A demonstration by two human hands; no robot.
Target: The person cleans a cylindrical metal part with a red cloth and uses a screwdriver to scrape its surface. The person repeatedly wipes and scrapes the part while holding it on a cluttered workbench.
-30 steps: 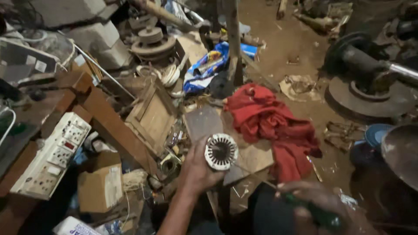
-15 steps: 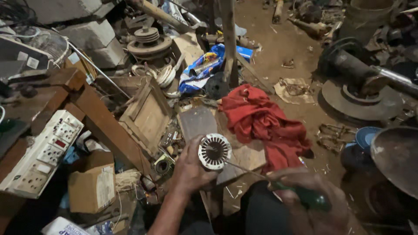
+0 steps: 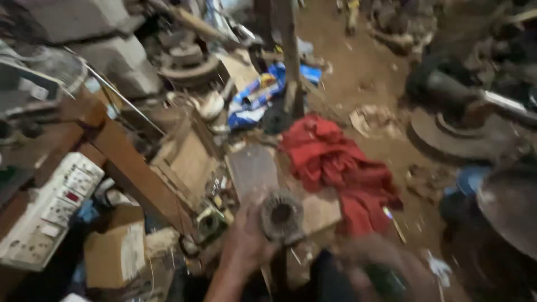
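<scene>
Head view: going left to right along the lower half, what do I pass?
White power strip → cardboard box → left hand holding the round metal stator → red cloth → dark round pan.

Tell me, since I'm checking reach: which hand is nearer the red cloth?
Right, narrowly. The right hand is blurred just below the red cloth; the left hand holds the round ribbed metal part to the cloth's left.

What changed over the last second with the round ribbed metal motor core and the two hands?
The left hand keeps its grip on the round ribbed metal motor core, which has turned to show its dark bore. The right hand still holds a green-handled tool, now blurred by motion. The red cloth stayed put.
</scene>
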